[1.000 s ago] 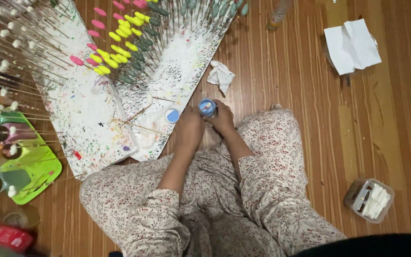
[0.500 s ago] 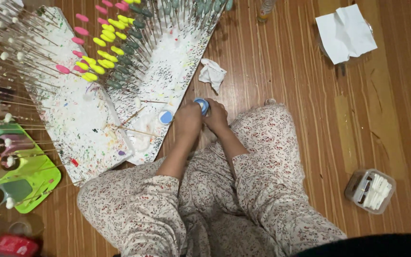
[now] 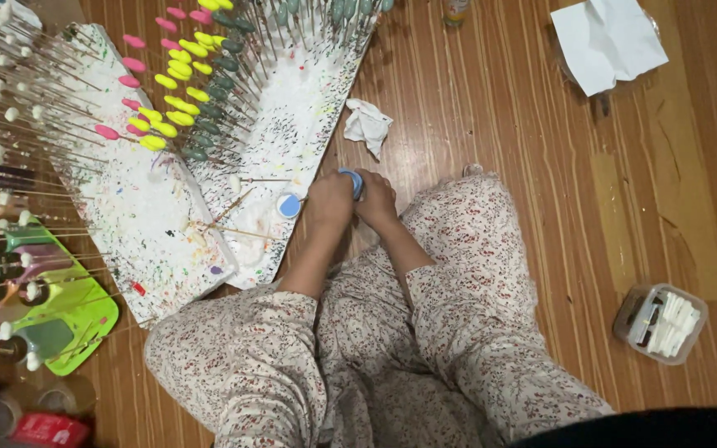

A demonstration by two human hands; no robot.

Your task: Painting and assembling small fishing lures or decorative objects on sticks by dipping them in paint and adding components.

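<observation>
Two hands, left (image 3: 329,202) and right (image 3: 375,201), meet on the floor (image 3: 499,124), fingers clamped on a small blue-rimmed paint pot (image 3: 352,178); its blue cap (image 3: 290,206) lies just beside, on a paint-spattered white board (image 3: 292,141).

Floor (image 3: 541,166): glossy varnished wood planks. Foam boards (image 3: 151,224): matt white, paint-speckled. Tissue (image 3: 367,126): crumpled paper. Tray (image 3: 85,319): smooth green plastic. Trousers (image 3: 458,332): soft floral cloth.
</observation>
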